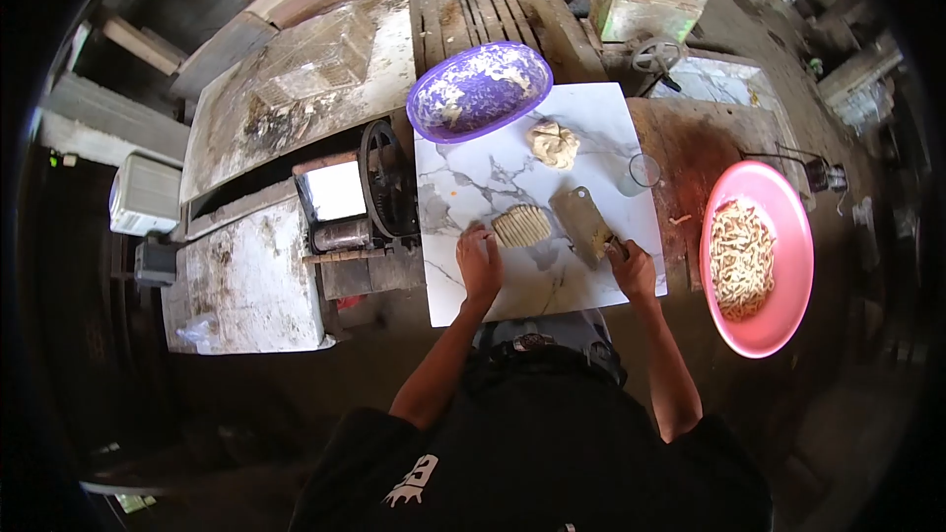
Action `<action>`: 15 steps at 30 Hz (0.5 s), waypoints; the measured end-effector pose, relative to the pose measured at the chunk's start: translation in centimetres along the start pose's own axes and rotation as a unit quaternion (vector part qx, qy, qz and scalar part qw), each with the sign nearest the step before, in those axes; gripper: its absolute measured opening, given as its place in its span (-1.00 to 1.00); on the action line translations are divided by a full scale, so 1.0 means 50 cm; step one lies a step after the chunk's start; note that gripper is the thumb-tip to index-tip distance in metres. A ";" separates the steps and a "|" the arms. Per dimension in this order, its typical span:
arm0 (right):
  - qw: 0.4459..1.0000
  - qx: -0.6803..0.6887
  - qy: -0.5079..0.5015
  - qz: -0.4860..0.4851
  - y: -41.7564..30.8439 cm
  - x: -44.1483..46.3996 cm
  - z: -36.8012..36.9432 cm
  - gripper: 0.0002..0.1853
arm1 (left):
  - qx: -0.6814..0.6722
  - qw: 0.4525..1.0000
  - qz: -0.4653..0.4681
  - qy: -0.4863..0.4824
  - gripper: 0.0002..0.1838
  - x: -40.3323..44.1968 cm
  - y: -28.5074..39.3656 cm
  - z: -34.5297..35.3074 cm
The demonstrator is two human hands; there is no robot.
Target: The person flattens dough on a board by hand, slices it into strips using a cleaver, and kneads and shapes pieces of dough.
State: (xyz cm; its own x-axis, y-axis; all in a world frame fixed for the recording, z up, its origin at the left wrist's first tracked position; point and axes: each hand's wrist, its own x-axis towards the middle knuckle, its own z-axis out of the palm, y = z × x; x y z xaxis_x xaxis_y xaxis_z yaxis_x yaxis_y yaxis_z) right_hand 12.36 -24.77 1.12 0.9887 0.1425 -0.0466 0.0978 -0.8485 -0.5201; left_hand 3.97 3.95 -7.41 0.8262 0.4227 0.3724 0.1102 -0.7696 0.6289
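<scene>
A flat slab of dough (522, 226), scored or cut into several narrow strips, lies on the white marble-patterned board (448, 281). My left hand (479, 264) rests at the slab's left edge, its fingers stretched out and apart, with nothing held. In my right hand (632, 270) is the handle of a cleaver (579, 222). Its broad blade lies low over the board, to the right of the slab and apart from it, with a yellowish bit of dough on it. Farther back sits a rough lump of dough (553, 145).
A purple basin (478, 118) smeared with dough stands at the board's back left. A clear glass (639, 175) is near the right edge. Beyond it, a pink basin (795, 266) holds many short dough strips. A hand-cranked roller machine (347, 199) stands left of the board.
</scene>
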 end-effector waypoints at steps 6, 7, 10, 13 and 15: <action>0.999 0.014 0.023 -0.043 0.022 0.024 0.003 -0.68 | -0.258 0.935 -0.242 -0.029 -0.77 0.033 0.171 -0.078; 0.999 0.017 0.018 -0.048 0.025 0.025 0.004 -0.68 | -0.316 0.918 -0.238 -0.031 -0.76 0.028 0.179 -0.061; 0.990 0.010 0.060 -0.130 0.021 0.025 -0.005 -0.74 | -0.379 0.875 -0.280 -0.112 -0.74 0.017 0.246 -0.045; 0.966 0.170 -0.016 -0.192 -0.018 0.000 -0.046 -0.71 | -0.350 0.868 -0.291 -0.198 -0.71 0.010 0.344 -0.042; 0.951 0.255 -0.138 -0.109 -0.026 -0.022 -0.066 -0.68 | -0.328 0.874 -0.288 -0.215 -0.73 -0.003 0.384 -0.026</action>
State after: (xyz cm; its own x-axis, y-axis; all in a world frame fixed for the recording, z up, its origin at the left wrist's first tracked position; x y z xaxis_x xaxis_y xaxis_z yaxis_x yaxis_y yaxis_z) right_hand 11.53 -25.48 4.67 0.8770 0.4744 -0.0763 0.1585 -0.4355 -0.8861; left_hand 5.21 -10.26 5.50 0.8853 0.3214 -0.3361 0.3514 0.0111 0.9362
